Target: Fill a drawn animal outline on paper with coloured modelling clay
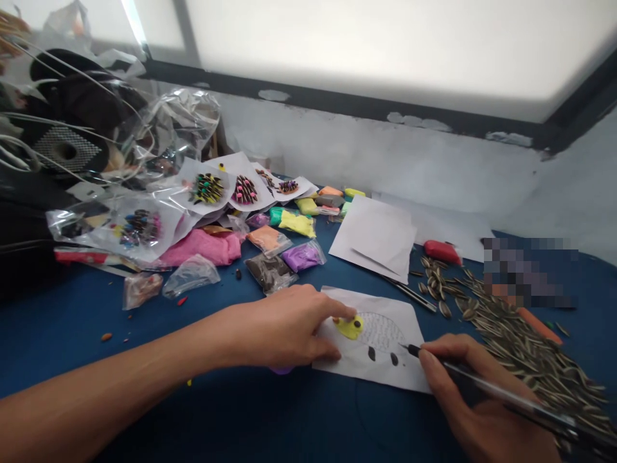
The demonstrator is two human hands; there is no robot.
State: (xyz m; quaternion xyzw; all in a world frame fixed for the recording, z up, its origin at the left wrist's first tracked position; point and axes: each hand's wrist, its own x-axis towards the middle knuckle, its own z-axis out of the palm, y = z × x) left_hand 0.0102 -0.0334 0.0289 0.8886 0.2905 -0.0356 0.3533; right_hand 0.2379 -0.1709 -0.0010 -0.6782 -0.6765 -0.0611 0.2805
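Observation:
A white sheet of paper [395, 376] lies on the blue table, bearing a drawn oval body [383, 329] filled with small pen marks. At its left end sits a flattened piece of yellow clay [348, 328] with a dark dot, and two black foot shapes show below the oval. My left hand [308, 325] rests at the paper's left side, forefinger extended onto the yellow clay, thumb apart and nothing held. In my right hand [475, 386] is a black pen [501, 392], its tip at the oval's lower right edge.
Loose sunflower seeds [530, 360] spread across the right side near my right hand. Behind the drawing lie blank papers [373, 231], another pen [412, 294] and a red clay block [442, 251]. Bagged clay [272, 273] and finished seed pictures [207, 188] stand farther left.

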